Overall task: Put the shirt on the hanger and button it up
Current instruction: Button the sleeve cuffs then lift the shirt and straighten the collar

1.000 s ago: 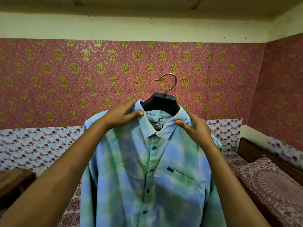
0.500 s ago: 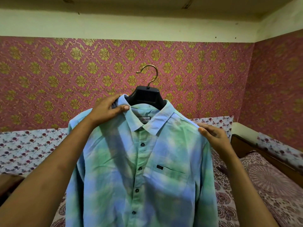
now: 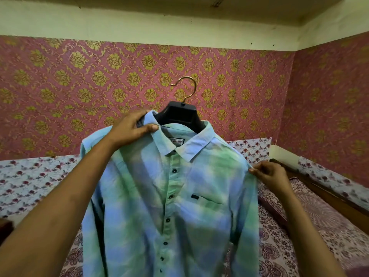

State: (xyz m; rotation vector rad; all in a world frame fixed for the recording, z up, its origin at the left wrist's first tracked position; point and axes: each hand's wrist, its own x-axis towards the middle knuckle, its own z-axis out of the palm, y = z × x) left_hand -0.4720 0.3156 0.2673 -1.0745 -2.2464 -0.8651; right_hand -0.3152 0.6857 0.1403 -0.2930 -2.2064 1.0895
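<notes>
The wall (image 3: 79,92) behind carries pink paper with a repeating gold floral motif, topped by a pale plain band below the ceiling. A bed (image 3: 279,256) with a maroon patterned cover runs along the lower right, bordered by a dark wooden frame (image 3: 329,198). A white floral cloth (image 3: 30,182) lines the base of the wall on the left and continues behind the bed.

The shirt (image 3: 169,206), blue and green check, long-sleeved, is held up at centre, facing the camera, and is mounted on the hanger (image 3: 179,116). Its placket is closed with dark buttons (image 3: 170,196) fastened down the visible length; the topmost collar point cannot be confirmed as fastened. The collar (image 3: 191,148) lies folded down, a label visible inside the neck. A chest pocket (image 3: 207,200) sits on the right of the placket.

The hanger is black plastic with a brass-coloured hook (image 3: 187,88); only its neck shows above the collar, and the hook is free of any rail.

The left hand (image 3: 127,130) grips the shirt's collar and shoulder at the left of the neck, thumb on the front and fingers curled behind. The right hand (image 3: 269,174) pinches the shoulder seam at the shirt's right edge between thumb and fingertips.
</notes>
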